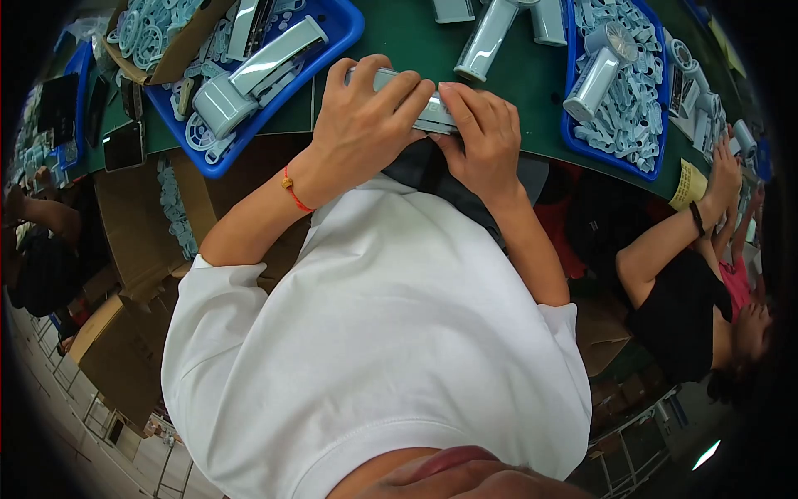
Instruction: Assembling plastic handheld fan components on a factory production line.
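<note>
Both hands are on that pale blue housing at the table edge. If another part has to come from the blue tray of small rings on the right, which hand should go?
Probably the right hand: it holds the housing on the side nearer that blue tray, while the left hand covers more of the housing and could keep it steady.

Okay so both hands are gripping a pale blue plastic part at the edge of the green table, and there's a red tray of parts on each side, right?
Not quite: the trays are blue, not red. The head view shows the left hand and right hand gripping the pale blue part at the green table edge, a blue tray on each side.
</note>
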The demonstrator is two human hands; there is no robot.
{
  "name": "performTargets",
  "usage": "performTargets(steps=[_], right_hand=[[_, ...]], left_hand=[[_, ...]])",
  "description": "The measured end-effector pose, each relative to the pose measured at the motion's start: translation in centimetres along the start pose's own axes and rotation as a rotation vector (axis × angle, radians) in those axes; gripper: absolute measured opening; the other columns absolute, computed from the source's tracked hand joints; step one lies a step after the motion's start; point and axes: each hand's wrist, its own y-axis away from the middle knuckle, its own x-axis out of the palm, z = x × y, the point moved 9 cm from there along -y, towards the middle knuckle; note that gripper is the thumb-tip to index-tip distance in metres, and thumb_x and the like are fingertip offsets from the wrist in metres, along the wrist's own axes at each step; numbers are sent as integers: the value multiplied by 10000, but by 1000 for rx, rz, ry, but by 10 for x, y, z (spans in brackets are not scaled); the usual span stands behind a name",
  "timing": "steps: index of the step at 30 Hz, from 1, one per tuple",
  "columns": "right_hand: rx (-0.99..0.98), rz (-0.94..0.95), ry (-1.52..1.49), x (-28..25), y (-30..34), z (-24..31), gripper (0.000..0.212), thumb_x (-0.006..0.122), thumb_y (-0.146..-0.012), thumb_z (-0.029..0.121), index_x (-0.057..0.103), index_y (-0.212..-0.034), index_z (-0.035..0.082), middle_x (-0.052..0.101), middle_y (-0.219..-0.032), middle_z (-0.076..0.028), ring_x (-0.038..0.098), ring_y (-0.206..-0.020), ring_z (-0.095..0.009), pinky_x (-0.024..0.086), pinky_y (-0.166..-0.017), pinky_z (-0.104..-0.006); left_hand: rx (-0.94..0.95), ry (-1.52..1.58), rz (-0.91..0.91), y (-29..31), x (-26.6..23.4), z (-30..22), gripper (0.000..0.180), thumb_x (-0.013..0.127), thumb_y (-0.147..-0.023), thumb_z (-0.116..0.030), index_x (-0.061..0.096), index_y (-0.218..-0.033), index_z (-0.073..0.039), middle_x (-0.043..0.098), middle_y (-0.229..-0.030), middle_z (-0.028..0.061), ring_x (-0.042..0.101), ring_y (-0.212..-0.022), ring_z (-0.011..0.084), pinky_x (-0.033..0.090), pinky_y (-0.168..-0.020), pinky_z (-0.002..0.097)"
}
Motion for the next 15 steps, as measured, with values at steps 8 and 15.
performTargets(steps=[8, 15], right_hand=[[76, 82, -138, -2, -5, -4, 497, 711, -688, 168, 585, -1160, 77, 585, -1123, -71, 531, -984, -269, 391, -841, -367], [104, 38, -161, -3, -2, -5, 412, 658, -763, 194, 590, -1149, 65, 585, -1117, -87, 526, -981, -277, 383, -844, -364]], left_hand=[[-28, 41, -9, 2, -4, 1, 432, 766, -623, -278, 619, -997, -120, 594, -966, -14, 523, -952, 242, 371, -772, 409], [-131, 113, 8, -1, -1, 6, 400, 767, -610, -254, 633, -965, -132, 609, -935, -32, 517, -956, 222, 350, -793, 397]])
